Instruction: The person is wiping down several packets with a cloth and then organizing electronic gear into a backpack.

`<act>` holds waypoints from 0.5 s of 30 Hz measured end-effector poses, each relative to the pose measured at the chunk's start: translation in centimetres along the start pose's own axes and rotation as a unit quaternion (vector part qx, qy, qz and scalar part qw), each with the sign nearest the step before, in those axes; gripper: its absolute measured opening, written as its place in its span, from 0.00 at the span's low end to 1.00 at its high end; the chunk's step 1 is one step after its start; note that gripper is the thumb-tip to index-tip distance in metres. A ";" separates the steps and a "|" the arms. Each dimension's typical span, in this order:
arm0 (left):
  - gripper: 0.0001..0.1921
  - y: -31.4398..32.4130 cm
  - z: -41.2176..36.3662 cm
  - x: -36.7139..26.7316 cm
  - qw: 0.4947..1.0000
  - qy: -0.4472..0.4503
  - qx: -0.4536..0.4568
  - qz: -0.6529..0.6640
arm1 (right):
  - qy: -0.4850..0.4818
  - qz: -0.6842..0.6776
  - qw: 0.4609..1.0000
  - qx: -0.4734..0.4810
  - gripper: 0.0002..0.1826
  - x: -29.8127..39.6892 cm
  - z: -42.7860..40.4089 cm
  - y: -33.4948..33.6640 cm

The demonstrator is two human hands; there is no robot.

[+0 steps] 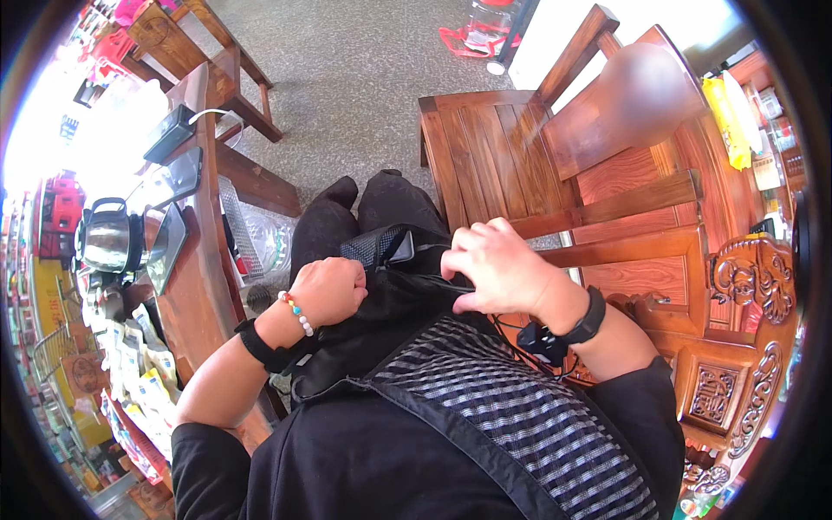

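Note:
My left hand [331, 292] is closed in a fist on the black cloth [377, 299] in my lap. In that cloth a dark mesh pocket [361, 247] gapes, with a grey-edged flat device [403, 247] partly inside. My right hand [497, 270] hovers just right of the pocket, fingers curled. A black cable [448, 283] runs between its thumb and fingers; whether they grip it is unclear. Under my right forearm sits a small black boxy object [543, 341] among more black cables. A black-and-white checked apron [507, 396] covers my front.
A wooden table [195, 312] at left bears a glass kettle [107, 237], a tablet-like device [168, 247], a phone [185, 175] and a black box with a white cable [170, 133]. Wooden chairs [487, 156] [221, 71] stand ahead. A carved wooden seat [708, 390] is at right.

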State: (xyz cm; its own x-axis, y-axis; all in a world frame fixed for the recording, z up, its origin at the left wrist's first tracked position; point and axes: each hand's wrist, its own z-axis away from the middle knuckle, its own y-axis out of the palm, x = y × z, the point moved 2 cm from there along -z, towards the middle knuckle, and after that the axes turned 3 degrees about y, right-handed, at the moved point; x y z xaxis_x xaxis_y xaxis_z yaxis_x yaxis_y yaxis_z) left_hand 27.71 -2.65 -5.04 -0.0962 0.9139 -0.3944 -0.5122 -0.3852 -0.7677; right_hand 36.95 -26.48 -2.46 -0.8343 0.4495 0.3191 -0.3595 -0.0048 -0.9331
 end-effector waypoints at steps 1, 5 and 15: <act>0.09 0.0 0.0 0.0 1.000 0.022 -0.007 0.000 | 0.012 0.015 1.000 -0.008 0.11 -0.2 0.1 0.3; 0.09 -0.3 0.9 0.6 0.998 0.054 -0.016 0.034 | 0.063 0.034 0.997 -0.019 0.03 -2.6 -0.6 1.5; 0.07 -0.4 1.8 0.7 0.968 0.104 -0.018 0.228 | 0.030 -0.036 0.979 -0.197 0.09 -0.4 -1.3 1.4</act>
State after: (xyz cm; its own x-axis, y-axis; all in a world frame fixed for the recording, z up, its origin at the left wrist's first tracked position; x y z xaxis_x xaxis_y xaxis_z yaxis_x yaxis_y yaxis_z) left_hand 26.26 -1.66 -4.10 -0.1286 0.6043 -0.7863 -0.4272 -0.7493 -0.5060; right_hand 37.33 -25.47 -4.15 -0.7821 0.4884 0.3870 -0.2173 0.3683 -0.9040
